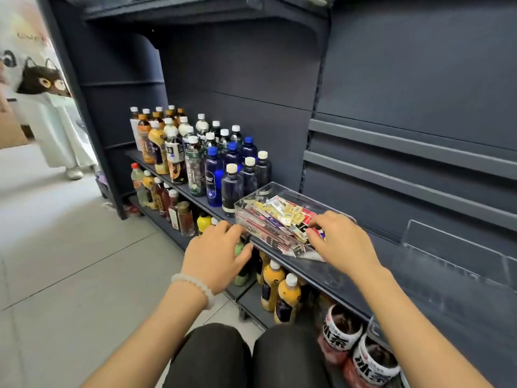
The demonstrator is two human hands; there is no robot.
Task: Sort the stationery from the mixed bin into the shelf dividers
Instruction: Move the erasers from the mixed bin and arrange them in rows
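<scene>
The clear plastic bin [279, 219] sits at the front edge of the dark metal shelf [330, 273], its near corner overhanging the lip; right of the bin the shelf lies bare up to the transparent dividers [453, 264]; left of the bin stand rounded bottles [212, 163], glossy and packed close. Flat packaged stationery [282, 219], yellow, red and white, lies heaped inside the bin. The right hand [340, 242] reaches into the bin, fingers curled down onto the packets; whether they pinch one I cannot tell. The left hand [215, 252] hovers just left of the bin, fingers loosely bent, holding nothing.
</scene>
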